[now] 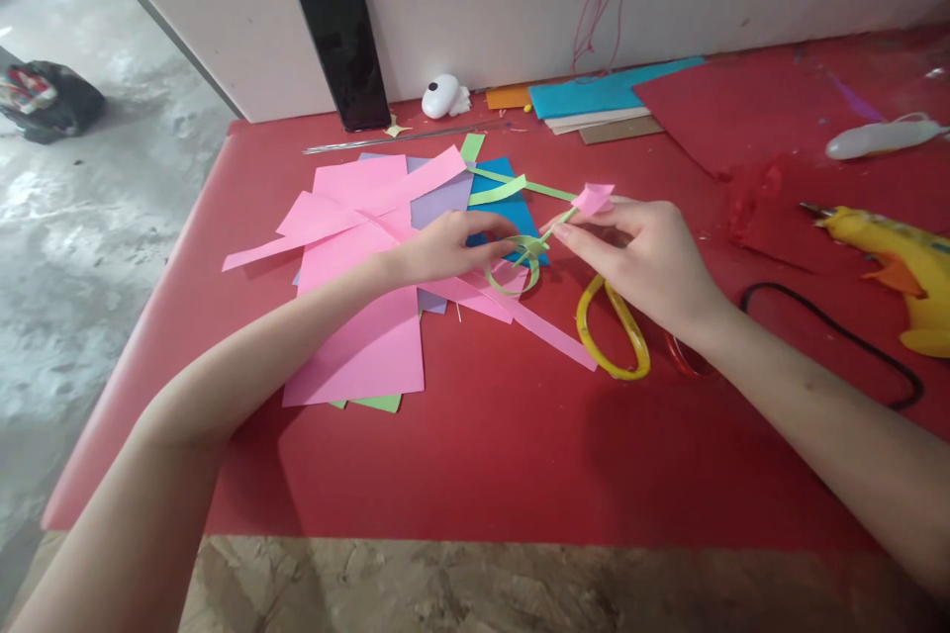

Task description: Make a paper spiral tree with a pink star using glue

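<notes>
A small paper flower has a pink head [594, 199] and a thin green stem [558, 223]. My right hand [645, 242] pinches that stem between thumb and fingers, just below the pink head. Curled green paper strips [535, 279] form loops at the stem's lower end, and my left hand [452, 245] closes its fingertips on them. Under my left hand lie pink paper sheets [360, 341] and cut pink strips [553, 336]. Green strips [499, 190] rest over a blue sheet [512, 180] behind the hands.
Yellow loop [581, 316], resembling a scissors handle, lies below my right hand. A yellow glue gun [883, 242] and black cord [838, 302] are at right. A phone [341, 40] leans on the wall beside a white figure [443, 96]. Thin wires [371, 142] lie before it.
</notes>
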The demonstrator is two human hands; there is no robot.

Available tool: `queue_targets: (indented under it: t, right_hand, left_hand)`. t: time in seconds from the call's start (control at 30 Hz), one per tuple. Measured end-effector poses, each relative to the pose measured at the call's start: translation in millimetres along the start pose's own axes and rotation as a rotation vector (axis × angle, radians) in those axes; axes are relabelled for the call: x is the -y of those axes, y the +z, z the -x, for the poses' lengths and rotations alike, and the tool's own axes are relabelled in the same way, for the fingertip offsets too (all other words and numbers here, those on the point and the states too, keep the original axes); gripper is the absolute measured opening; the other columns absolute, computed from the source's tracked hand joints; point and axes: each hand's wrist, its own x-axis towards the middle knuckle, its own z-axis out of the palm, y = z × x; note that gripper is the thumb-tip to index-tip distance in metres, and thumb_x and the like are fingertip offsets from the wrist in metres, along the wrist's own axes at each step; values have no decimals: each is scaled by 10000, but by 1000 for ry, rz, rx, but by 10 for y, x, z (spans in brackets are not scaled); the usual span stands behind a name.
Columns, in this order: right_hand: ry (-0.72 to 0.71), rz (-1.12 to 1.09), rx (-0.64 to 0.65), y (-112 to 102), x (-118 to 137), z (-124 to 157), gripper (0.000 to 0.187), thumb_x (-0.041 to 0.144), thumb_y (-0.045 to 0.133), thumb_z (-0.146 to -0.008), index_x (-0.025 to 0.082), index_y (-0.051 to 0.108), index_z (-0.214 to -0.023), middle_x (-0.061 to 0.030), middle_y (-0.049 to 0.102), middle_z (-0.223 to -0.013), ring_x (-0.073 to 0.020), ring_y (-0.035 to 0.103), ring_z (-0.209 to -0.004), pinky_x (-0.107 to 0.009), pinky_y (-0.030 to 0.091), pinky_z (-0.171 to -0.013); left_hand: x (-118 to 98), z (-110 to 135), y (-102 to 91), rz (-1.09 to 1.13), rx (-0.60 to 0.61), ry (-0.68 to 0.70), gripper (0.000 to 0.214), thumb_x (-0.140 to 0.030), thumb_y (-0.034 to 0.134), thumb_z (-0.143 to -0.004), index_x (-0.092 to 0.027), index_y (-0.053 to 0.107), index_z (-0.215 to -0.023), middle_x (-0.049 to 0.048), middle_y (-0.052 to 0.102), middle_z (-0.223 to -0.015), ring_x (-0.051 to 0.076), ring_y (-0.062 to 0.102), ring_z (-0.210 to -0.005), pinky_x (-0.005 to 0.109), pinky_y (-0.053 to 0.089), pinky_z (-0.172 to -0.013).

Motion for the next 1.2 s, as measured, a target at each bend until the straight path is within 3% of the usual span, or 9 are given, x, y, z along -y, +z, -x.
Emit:
queue_targets:
  t: [0.13,0.27,0.37,0.47,0.6,0.73,0.97,1.1,1.2]
  right_hand:
    - [-5,-1,9,-5,9,2,162,265,611,-796,225,625,-640,-16,658,-693,-161,571,-631,-322,425,-599]
    - [-18,-46,39,-4,30,4,169,256,620,-805,228,613,-638,-11,647,-703,-157,573,-652,-307,428,-591]
    - [31,-87,68,-11,55,-2,158,218,624,-791,218,621,-632,-12,653,-725,-148,572,-661,-300,425,-599]
    - [92,-123,90,-23,74,-8,127,233,628,-778,194,663,-663,-25,667,-723,-143,559,-648,-307,422,-614]
    - [123,-151,94,-40,79,-12,142,271,623,-770,169,688,-695,-41,682,-717,-147,562,-643,-317,425,-632]
    - [131,-195,84,-56,97,-17,131,278,635,-754,176,698,-701,-47,708,-740,-158,591,-685,-316,443,-661]
    - [33,-303,-16,-106,143,-12,124,224,618,-777,202,683,-674,-30,698,-742,-135,596,-703,-300,469,-679]
    - [-35,-386,-126,-137,108,-16,151,216,603,-824,202,673,-690,-27,673,-777,-115,557,-704,-296,432,-670]
    - [-33,-424,-128,-160,104,-23,149,200,598,-829,192,685,-709,-27,622,-710,-105,504,-651,-290,356,-573]
  left_hand:
    - [-62,8,-9,7,-28,-41,300,-368,473,-921,-160,689,-935,33,749,-915,140,654,-829,272,495,-772]
    - [-96,6,-24,52,-32,-108,328,-337,418,-938,-158,669,-825,4,701,-738,92,594,-608,242,476,-651]
    - [-113,14,-44,81,3,-139,274,-261,442,-918,-155,651,-775,-31,635,-606,61,517,-482,217,446,-567]
    - [-124,26,-54,25,17,-110,235,-200,471,-886,-159,657,-749,-55,568,-507,62,491,-481,206,438,-574]
    - [-85,19,-35,-32,-5,-49,201,-193,509,-861,-165,706,-837,-7,724,-756,87,588,-647,229,471,-671]
    - [-33,6,-23,-24,45,0,189,-214,559,-845,-166,724,-925,35,752,-933,120,632,-783,254,477,-732]
    - [-48,32,26,-71,86,44,207,-335,631,-823,-172,728,-906,20,710,-822,102,572,-679,234,439,-646]
    - [-31,24,107,-143,81,35,153,-271,628,-797,-175,726,-865,6,696,-779,99,557,-648,226,438,-626]
    - [-44,25,155,-178,83,16,147,-223,584,-809,-178,720,-842,11,700,-781,105,571,-661,225,445,-635]
